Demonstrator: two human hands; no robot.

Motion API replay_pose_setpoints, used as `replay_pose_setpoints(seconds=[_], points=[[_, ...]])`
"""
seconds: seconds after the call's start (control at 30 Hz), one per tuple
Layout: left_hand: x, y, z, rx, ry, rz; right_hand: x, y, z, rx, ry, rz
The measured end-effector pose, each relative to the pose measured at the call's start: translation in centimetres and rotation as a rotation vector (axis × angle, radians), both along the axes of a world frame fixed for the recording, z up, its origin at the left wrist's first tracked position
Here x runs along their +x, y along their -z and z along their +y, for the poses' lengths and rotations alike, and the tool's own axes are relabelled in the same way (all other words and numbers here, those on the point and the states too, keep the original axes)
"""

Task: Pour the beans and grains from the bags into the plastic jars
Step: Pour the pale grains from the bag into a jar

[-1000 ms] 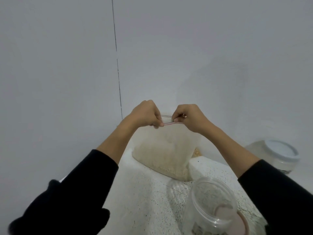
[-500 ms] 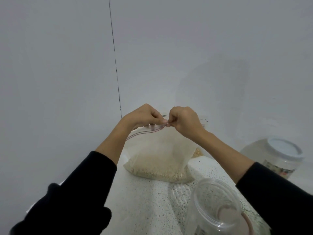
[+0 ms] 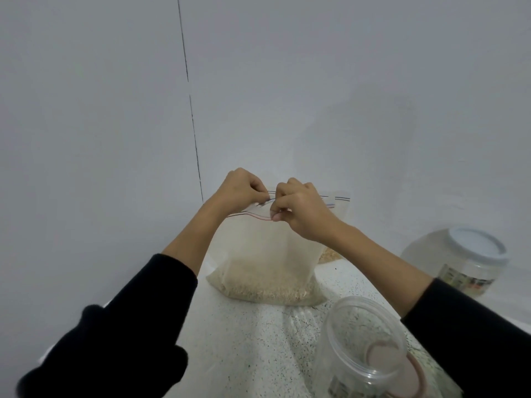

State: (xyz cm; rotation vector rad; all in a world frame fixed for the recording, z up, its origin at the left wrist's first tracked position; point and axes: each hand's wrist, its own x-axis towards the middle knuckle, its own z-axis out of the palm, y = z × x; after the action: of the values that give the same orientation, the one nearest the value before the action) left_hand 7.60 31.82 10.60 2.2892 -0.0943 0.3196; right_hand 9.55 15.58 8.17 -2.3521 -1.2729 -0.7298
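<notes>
Clear zip bag (image 3: 267, 254) of pale grain stands upright on the speckled surface (image 3: 247, 340). Left hand (image 3: 240, 188) and right hand (image 3: 298, 208) each hold a pinching grip on its zip strip. Open empty jar (image 3: 365, 349) stands near, front right.

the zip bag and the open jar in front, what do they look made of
Zip bag: thin, soft, clear plastic film, creased, grains showing through. Open jar: stiffer clear plastic, glossy, with a ridged neck. Countertop: looks like speckled white stone or composite.

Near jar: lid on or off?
Off. The near jar has a bare open rim you can see into; both hands are on the bag.
</notes>
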Motion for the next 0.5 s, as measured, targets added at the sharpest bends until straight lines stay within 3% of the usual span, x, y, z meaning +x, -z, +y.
replay_pose_setpoints(seconds=[0.1,0.23,0.37,0.5], points=[[0.0,0.3,0.1,-0.008,0.028,-0.028,-0.6,-0.7,-0.4,-0.099,0.007,0.056],[-0.1,0.2,0.2,0.044,0.121,-0.010,0.1,-1.5,-0.9,-0.397,0.290,0.112],[-1.0,0.0,0.3,0.068,0.269,0.003,1.4,-1.1,-1.1,-0.309,0.263,0.255],[-1.1,0.5,1.4,0.456,0.239,0.170,1.8,-1.2,-1.7,-0.271,0.242,0.275]])
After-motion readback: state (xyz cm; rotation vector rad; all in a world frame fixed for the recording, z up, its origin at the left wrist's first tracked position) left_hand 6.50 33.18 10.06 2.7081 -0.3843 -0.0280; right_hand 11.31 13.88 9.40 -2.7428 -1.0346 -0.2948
